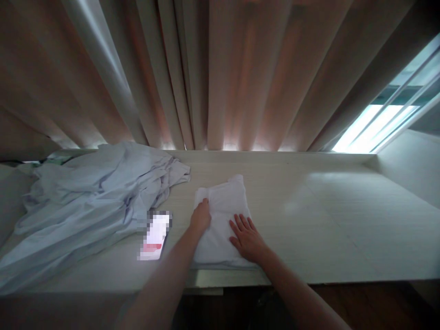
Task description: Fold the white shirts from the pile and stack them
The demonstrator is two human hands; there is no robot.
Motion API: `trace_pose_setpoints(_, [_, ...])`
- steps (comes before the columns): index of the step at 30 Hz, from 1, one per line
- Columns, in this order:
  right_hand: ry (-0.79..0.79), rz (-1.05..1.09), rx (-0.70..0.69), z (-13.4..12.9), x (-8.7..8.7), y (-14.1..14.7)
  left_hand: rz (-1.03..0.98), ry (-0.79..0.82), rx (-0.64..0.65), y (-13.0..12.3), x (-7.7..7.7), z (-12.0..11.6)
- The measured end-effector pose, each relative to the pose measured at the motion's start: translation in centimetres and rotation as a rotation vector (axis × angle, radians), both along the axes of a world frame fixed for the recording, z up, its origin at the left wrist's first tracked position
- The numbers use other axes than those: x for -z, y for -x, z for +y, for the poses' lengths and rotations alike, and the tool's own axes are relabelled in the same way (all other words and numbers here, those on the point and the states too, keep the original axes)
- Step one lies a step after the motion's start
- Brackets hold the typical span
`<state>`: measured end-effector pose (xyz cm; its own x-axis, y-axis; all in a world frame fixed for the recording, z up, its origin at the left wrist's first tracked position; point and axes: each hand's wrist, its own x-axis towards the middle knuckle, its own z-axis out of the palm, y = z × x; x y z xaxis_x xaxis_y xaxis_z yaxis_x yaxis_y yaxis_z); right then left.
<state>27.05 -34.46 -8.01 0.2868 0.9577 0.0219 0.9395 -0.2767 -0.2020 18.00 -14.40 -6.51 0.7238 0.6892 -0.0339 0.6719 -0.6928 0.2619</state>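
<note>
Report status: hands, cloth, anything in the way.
Left hand curled on folded cloth; right hand spread flat on it. Cloth lying on table, near edge. Phone and fabric heap left of it, not touching.

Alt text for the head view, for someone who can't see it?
A person's left hand, curled, and right hand, spread flat, rest on folded white cloth on a pale surface. To its left lie a phone and rumpled white fabric; curtains hang behind.

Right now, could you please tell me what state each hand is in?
Left hand: curled on the folded white cloth; whether its grip is closed cannot be told.
Right hand: open, palm down on the same cloth.
</note>
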Motion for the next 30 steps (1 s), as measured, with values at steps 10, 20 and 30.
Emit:
trace_pose_setpoints(10, [-0.006,-0.013,0.029,2.2,-0.9,-3.5,0.003,-0.17,0.509,2.3,-0.7,-2.0])
trace_pose_setpoints(20, [0.008,-0.036,0.028,2.5,0.9,-3.8,0.006,-0.14,0.446,3.6,1.4,-1.4])
trace_pose_setpoints(30, [0.016,-0.057,0.122,5.4,0.4,-7.5,-0.044,-0.134,0.41,1.2,0.7,-0.7])
